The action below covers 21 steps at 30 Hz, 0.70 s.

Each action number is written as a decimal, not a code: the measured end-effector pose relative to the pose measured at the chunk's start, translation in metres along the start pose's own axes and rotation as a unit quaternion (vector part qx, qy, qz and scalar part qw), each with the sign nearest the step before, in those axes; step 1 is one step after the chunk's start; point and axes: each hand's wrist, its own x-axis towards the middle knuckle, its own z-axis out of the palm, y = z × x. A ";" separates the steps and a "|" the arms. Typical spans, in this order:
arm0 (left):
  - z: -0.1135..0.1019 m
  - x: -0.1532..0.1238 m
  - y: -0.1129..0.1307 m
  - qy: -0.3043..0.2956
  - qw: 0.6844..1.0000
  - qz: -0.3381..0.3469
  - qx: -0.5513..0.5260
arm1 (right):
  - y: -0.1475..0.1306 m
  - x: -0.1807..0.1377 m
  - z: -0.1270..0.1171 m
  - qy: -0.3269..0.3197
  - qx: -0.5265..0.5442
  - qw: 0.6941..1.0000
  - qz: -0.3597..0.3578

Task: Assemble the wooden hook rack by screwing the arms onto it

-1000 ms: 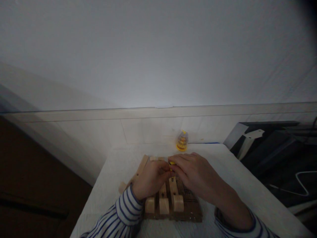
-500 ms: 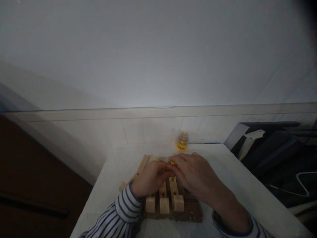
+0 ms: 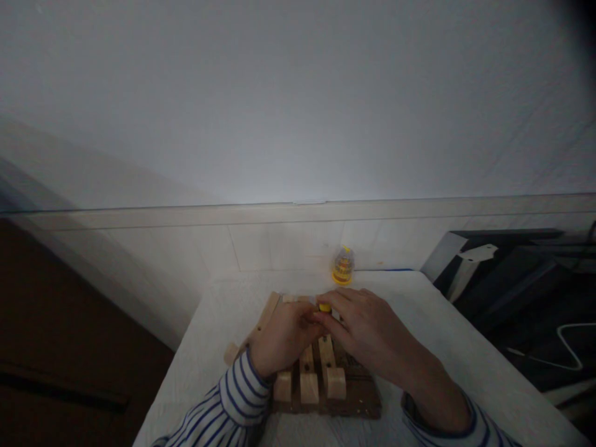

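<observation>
Both my hands meet over a wooden slat assembly (image 3: 310,385) lying on a dark board (image 3: 358,397) on a white table (image 3: 195,347). My right hand (image 3: 367,329) is closed in a pinch around a small yellow piece (image 3: 325,307), which peeks out above its fingers. My left hand (image 3: 284,335) is curled beside it, fingertips pressed against the same spot; what it holds is hidden. Striped sleeves cover both forearms. Three pale wooden bars stick out toward me below the hands.
A small clear container with yellow contents (image 3: 343,267) stands at the table's far edge by the wall. A loose wooden slat (image 3: 261,323) juts out left of the assembly. Dark furniture and a white cable (image 3: 565,347) lie to the right.
The hands have stayed over the assembly, with only slight finger shifts. The yellow piece shows a bit more above the right fingers.
</observation>
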 end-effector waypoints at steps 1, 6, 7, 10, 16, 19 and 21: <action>0.000 0.000 0.000 0.004 1.000 -0.006 0.006 | 0.001 0.000 -0.001 0.000 0.021 1.000 -0.001; 0.001 0.000 -0.006 0.021 0.998 -0.042 0.029 | 0.007 0.000 -0.003 0.018 0.068 0.997 -0.018; 0.001 0.000 -0.007 0.019 0.999 -0.040 0.026 | 0.007 0.000 -0.003 0.014 0.070 0.997 -0.018; 0.001 0.000 -0.007 0.018 0.999 -0.029 0.018 | 0.008 0.000 -0.003 -0.004 0.072 0.997 -0.018; 0.000 0.001 -0.002 -0.005 1.000 -0.020 -0.023 | 0.009 0.000 0.000 0.002 0.050 0.999 -0.019; -0.001 0.002 -0.001 -0.017 0.998 -0.012 -0.052 | 0.009 0.000 0.001 0.003 0.029 0.999 -0.015; -0.001 0.002 0.000 -0.024 0.998 -0.004 -0.061 | 0.009 -0.001 0.000 0.003 0.013 1.000 -0.012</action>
